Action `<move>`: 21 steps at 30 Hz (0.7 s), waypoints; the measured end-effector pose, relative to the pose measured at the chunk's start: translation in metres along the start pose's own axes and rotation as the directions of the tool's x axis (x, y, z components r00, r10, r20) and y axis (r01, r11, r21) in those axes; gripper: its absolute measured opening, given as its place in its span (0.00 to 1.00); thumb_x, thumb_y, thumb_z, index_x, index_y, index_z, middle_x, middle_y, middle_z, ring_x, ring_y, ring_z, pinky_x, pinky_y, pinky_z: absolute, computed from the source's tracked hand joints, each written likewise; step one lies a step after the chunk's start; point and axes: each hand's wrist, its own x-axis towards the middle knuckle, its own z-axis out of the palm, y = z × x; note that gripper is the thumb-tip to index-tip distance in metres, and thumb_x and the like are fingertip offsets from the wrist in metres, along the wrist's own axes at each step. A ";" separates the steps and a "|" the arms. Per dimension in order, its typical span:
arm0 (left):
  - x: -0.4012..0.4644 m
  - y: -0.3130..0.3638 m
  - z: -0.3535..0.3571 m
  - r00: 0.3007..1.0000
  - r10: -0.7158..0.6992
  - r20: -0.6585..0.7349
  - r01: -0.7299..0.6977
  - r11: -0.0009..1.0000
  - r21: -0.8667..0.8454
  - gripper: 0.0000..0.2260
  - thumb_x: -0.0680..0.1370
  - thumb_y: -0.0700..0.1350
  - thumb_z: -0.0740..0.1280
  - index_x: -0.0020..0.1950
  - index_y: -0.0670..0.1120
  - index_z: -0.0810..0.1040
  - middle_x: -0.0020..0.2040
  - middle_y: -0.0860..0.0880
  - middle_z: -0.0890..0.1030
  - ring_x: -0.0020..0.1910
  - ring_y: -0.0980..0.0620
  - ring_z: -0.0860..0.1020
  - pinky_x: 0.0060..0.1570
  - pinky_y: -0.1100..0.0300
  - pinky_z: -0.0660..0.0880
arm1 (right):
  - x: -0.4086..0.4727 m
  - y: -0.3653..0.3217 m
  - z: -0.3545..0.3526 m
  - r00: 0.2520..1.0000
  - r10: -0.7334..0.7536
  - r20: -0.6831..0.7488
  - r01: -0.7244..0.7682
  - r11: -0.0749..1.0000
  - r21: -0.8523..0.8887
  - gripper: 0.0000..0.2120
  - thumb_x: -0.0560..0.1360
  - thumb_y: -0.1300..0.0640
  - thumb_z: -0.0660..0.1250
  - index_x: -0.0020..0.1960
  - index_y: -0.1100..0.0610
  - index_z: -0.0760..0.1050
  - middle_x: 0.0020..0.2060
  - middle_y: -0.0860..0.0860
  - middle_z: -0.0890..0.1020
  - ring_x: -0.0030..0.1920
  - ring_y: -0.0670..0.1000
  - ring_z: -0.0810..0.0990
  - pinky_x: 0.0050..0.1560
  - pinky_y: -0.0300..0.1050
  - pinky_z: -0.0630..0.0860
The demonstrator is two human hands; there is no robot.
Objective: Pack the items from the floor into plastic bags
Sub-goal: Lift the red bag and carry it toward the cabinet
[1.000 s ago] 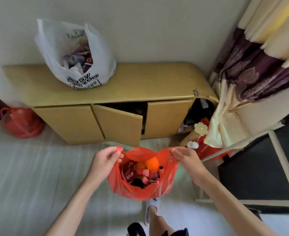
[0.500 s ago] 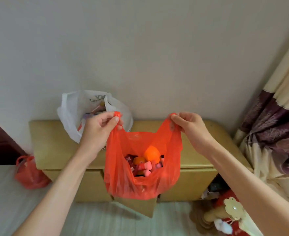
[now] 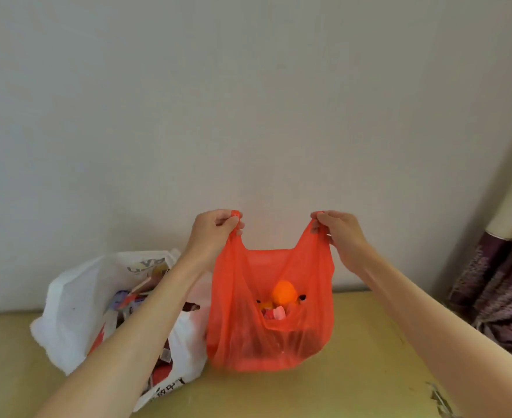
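Observation:
A red plastic bag (image 3: 267,333) hangs between my hands, its bottom on or just above the yellow cabinet top (image 3: 354,372). My left hand (image 3: 214,233) pinches its left handle and my right hand (image 3: 339,233) pinches its right handle, holding the mouth apart. Inside I see an orange ball (image 3: 284,291) and small pink and red items (image 3: 274,313). A filled white plastic bag (image 3: 77,306) with printed lettering stands on the cabinet just left of the red bag, partly hidden by my left forearm.
A plain wall rises behind the cabinet. A purple and cream patterned curtain (image 3: 502,285) hangs at the right edge. The cabinet's front right corner (image 3: 438,399) shows chipped edging.
The red bag has been lifted from near the floor up to the cabinet top beside the white bag. My view has risen and moved closer to the wall.

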 end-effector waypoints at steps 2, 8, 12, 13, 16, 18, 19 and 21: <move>0.029 -0.010 0.005 1.000 -0.016 0.026 0.016 1.000 -0.020 0.07 0.78 0.33 0.60 0.52 0.36 0.77 0.37 0.47 0.79 0.27 0.64 0.77 0.32 0.72 0.74 | 0.025 0.003 0.004 0.999 0.009 -0.039 -0.010 1.000 -0.019 0.13 0.76 0.65 0.58 0.36 0.58 0.77 0.34 0.52 0.78 0.37 0.49 0.74 0.39 0.39 0.70; 0.089 -0.041 0.024 0.994 -0.078 0.075 0.076 0.997 0.023 0.08 0.78 0.33 0.60 0.51 0.36 0.78 0.37 0.44 0.79 0.26 0.64 0.76 0.28 0.73 0.71 | 0.079 0.023 0.011 0.992 0.078 -0.101 -0.082 0.996 -0.036 0.10 0.76 0.65 0.59 0.40 0.61 0.78 0.32 0.52 0.77 0.35 0.48 0.73 0.38 0.39 0.69; 0.111 -0.069 0.033 0.990 -0.119 0.080 0.111 0.988 0.105 0.08 0.77 0.32 0.61 0.50 0.35 0.79 0.33 0.47 0.79 0.27 0.61 0.77 0.29 0.71 0.71 | 0.104 0.045 0.007 0.986 0.141 -0.087 -0.146 0.987 -0.060 0.09 0.76 0.64 0.61 0.41 0.60 0.77 0.32 0.53 0.76 0.34 0.48 0.72 0.36 0.38 0.68; 0.114 -0.076 0.035 0.989 -0.135 0.065 0.128 0.986 0.104 0.08 0.76 0.32 0.61 0.48 0.36 0.80 0.33 0.47 0.79 0.29 0.58 0.77 0.29 0.70 0.71 | 0.109 0.051 0.005 0.986 0.147 -0.081 -0.153 0.986 -0.071 0.10 0.76 0.64 0.61 0.39 0.58 0.77 0.32 0.53 0.76 0.34 0.48 0.72 0.36 0.39 0.68; 0.117 -0.089 0.040 0.986 -0.166 -0.002 0.166 0.985 0.042 0.11 0.76 0.33 0.62 0.39 0.45 0.80 0.32 0.49 0.80 0.36 0.49 0.78 0.40 0.59 0.75 | 0.122 0.064 -0.001 0.987 0.137 -0.086 -0.142 0.988 -0.062 0.12 0.76 0.65 0.60 0.37 0.57 0.77 0.31 0.53 0.76 0.33 0.48 0.72 0.36 0.38 0.68; 0.109 -0.094 0.042 0.981 -0.192 -0.015 0.192 0.981 0.016 0.12 0.77 0.34 0.62 0.38 0.47 0.79 0.33 0.48 0.80 0.33 0.53 0.79 0.39 0.61 0.75 | 0.124 0.073 -0.004 0.992 0.107 -0.070 -0.115 0.987 -0.111 0.12 0.76 0.65 0.60 0.36 0.58 0.76 0.30 0.53 0.76 0.32 0.48 0.72 0.33 0.34 0.69; 0.104 -0.095 0.043 0.977 -0.213 -0.017 0.213 0.977 0.003 0.11 0.77 0.34 0.62 0.39 0.46 0.79 0.34 0.47 0.80 0.31 0.56 0.79 0.36 0.63 0.74 | 0.123 0.078 -0.005 0.994 0.100 -0.050 -0.106 0.983 -0.151 0.12 0.76 0.65 0.60 0.35 0.59 0.76 0.29 0.53 0.76 0.31 0.47 0.72 0.30 0.30 0.69; 0.094 -0.101 0.046 0.961 -0.275 0.002 0.275 0.961 -0.036 0.08 0.77 0.34 0.62 0.44 0.43 0.78 0.36 0.47 0.80 0.27 0.60 0.79 0.32 0.63 0.72 | 0.120 0.090 -0.006 0.994 0.107 -0.013 -0.107 0.969 -0.222 0.13 0.76 0.66 0.60 0.34 0.59 0.75 0.29 0.53 0.76 0.27 0.43 0.74 0.28 0.26 0.67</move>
